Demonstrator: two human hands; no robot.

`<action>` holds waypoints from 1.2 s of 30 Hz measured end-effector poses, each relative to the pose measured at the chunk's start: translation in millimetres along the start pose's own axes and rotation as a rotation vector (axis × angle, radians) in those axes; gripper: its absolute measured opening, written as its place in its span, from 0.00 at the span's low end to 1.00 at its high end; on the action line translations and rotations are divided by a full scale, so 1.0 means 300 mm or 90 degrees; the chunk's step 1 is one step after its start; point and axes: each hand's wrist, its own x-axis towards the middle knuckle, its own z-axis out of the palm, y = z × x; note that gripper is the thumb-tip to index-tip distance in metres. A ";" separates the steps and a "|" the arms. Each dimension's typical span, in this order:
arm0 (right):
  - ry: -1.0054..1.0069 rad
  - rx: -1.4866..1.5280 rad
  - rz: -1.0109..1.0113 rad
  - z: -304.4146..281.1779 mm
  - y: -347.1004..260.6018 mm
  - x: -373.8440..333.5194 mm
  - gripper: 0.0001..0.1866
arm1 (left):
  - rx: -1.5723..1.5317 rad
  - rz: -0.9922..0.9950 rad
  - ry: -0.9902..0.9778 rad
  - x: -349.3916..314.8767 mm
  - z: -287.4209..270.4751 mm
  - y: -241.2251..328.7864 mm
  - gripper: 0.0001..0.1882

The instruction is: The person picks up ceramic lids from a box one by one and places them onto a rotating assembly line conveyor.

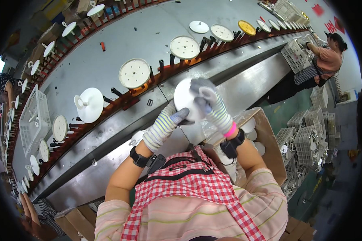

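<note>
A white round lid-like disc (182, 93) is held up in front of me, over the near edge of the metal conveyor table. My left hand (163, 123), in a striped grey-tipped glove, is closed on its lower left edge, with the thumb across the face. My right hand (214, 105), gloved the same way, lies over the disc's right side. Its fingers are bent around a pale ring there and partly smeared by motion. Beyond my hands, a white disc with several small holes (134, 73) rests on the conveyor's upright pegs, and a similar holed disc (184, 47) sits farther right.
Black-tipped pegs (161, 64) line the conveyor, bearing more white discs and a yellow disc (246, 27). An open carton with a plastic liner (269, 146) holds white discs at my right. White crates (309, 146) stack beyond it. A co-worker (328, 60) stands at the far right.
</note>
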 end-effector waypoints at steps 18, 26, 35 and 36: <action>-0.104 -0.261 0.328 -0.110 0.561 0.450 0.22 | 0.519 0.107 0.080 0.059 -0.113 0.122 0.25; -0.277 -0.272 0.242 0.030 0.460 0.512 0.16 | 0.597 0.111 0.291 0.685 -0.169 0.366 0.29; -0.411 -0.236 0.314 0.278 0.533 0.629 0.23 | 0.989 -0.070 0.345 0.664 -0.272 0.386 0.27; -0.429 -0.243 0.342 0.319 0.492 0.643 0.23 | 1.009 -0.044 0.365 0.642 -0.319 0.372 0.26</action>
